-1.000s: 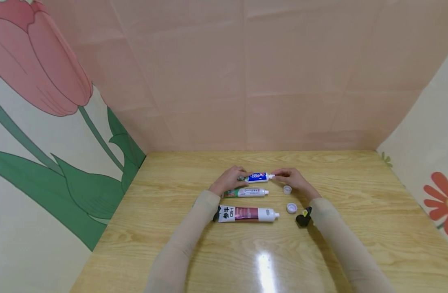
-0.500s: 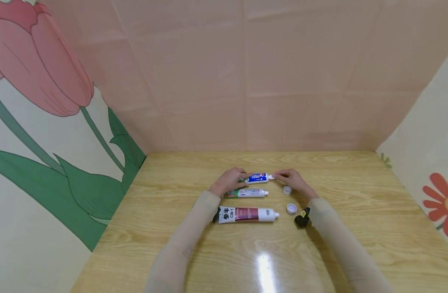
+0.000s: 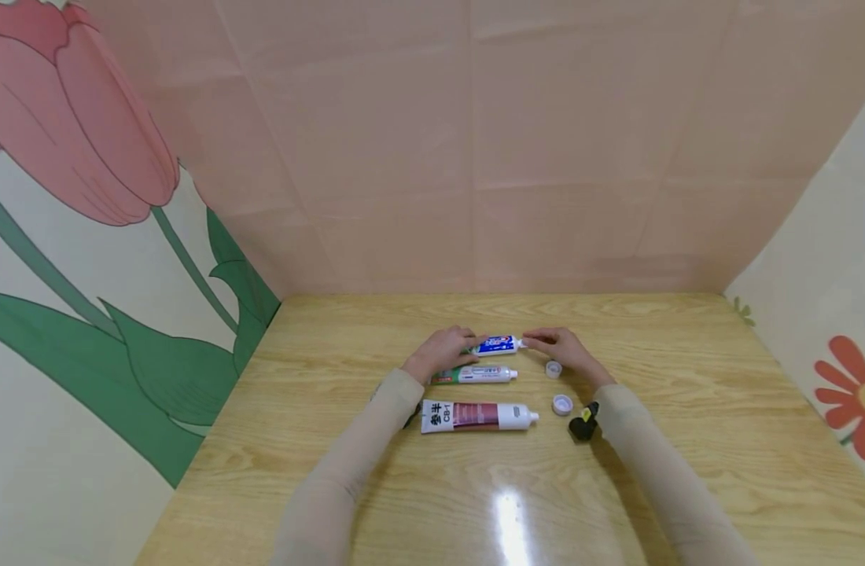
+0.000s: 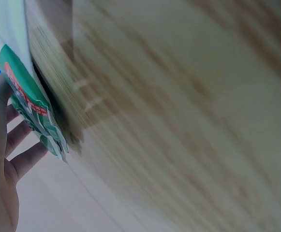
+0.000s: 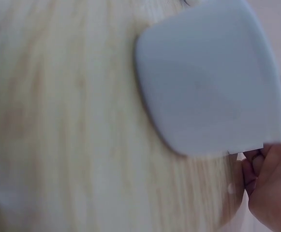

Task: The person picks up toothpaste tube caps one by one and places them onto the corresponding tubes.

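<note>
My left hand (image 3: 443,351) holds the blue and white toothpaste tube (image 3: 496,345) at the back of the row, fingers over its left end. At that tube's right end, my right hand (image 3: 561,348) pinches the small white cap (image 3: 521,343); the fingertips partly hide it. Just in front lies a green and white toothpaste tube (image 3: 485,374) with a bare nozzle, its left end under the left hand. In the left wrist view its green end (image 4: 29,99) is close to the fingers. Nearest me lies a larger white and maroon toothpaste tube (image 3: 479,416), also uncapped.
Two loose white caps (image 3: 553,369) (image 3: 562,405) lie on the wooden table (image 3: 319,440) right of the tubes. A white cap (image 5: 208,82) looms large in the right wrist view. A black device (image 3: 583,423) sits at the right wrist. A pink wall covering (image 3: 432,173) rises behind.
Both hands stay at the blue tube. The right fingers shift very slightly at its cap end; the other tubes and loose caps keep their places.
</note>
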Tool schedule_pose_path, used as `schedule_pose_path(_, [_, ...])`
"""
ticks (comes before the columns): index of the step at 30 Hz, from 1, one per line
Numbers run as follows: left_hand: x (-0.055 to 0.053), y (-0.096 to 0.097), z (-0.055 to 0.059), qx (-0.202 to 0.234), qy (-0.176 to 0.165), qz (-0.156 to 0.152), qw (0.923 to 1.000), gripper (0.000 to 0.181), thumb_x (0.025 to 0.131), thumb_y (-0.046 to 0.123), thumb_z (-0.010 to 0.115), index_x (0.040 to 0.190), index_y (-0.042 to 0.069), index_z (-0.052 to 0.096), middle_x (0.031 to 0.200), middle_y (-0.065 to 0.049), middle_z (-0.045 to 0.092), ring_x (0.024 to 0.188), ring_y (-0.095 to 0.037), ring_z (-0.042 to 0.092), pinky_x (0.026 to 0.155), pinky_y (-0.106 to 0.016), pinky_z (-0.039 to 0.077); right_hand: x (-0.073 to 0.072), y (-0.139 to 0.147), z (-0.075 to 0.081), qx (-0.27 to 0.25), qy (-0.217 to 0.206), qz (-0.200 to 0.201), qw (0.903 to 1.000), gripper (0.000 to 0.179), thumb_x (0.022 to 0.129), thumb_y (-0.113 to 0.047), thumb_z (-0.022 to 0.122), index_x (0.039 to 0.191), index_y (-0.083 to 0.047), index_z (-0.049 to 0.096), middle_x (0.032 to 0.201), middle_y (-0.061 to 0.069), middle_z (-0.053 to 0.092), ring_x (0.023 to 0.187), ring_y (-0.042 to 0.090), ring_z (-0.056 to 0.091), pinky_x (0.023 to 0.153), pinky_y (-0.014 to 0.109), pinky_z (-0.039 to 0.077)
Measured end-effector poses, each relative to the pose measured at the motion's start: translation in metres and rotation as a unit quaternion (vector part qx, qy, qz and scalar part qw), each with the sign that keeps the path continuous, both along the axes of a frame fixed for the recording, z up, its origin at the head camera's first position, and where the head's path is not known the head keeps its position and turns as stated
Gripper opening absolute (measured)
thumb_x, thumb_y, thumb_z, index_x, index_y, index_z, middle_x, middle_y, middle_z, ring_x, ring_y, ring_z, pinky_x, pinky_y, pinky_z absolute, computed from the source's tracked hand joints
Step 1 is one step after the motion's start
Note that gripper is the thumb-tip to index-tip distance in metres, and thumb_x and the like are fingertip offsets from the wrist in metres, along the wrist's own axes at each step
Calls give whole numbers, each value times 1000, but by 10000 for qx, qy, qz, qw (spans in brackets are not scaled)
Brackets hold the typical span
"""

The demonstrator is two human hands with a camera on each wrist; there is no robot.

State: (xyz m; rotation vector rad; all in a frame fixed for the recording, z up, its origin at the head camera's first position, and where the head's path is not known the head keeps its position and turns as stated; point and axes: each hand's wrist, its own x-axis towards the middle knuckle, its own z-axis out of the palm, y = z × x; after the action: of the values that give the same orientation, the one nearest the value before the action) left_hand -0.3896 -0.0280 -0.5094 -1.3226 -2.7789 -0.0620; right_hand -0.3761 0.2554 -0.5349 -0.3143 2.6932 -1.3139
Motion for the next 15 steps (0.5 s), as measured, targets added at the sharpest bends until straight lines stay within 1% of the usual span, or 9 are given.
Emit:
schedule_pose_path(3, [1,0,-1,-74,80,-10,9999,53,91,41,55,139,24,41,126,-1,58,110,-16,55,96,-30,46,-1,1,-1,-225,-40,96,9997,51,88,-40,62,129,-10,54,117,15,61,108,30,54,94,45,44])
schedule_pose_path(5, [1,0,-1,-108,125,2,9999,53,91,42,54,139,24,41,127,-1,57,111,-16,55,96,-30,46,-2,2,-2,-389,-7,189,9991,50,87,-35,64,129,-10,53,114,14,62,104,27,55,89,38,45])
schedule_pose_path(8, [2,0,-1,-132,241,12,9996,52,92,42,53,140,24,41,127,-1,57,109,-16,56,94,-30,48,-3,4,-4,-563,74,379,9977,49,86,-30,66,129,-9,53,113,15,62,101,24,54,84,31,45])
schedule_pose_path(11, [4,-1,-2,-219,447,-8,9988,52,92,42,52,140,24,41,127,-2,57,108,-17,57,91,-30,49,-5,6,-6,-694,75,486,9964,48,86,-27,67,128,-8,53,114,15,61,101,23,54,82,27,44])
schedule_pose_path(15, [6,-1,-2,-355,699,-40,9969,52,94,42,50,141,23,39,128,-4,56,107,-20,58,89,-31,50,-6,8,-9,-872,103,572,9945,42,85,-18,68,123,-4,56,113,18,61,97,22,55,78,24,45])
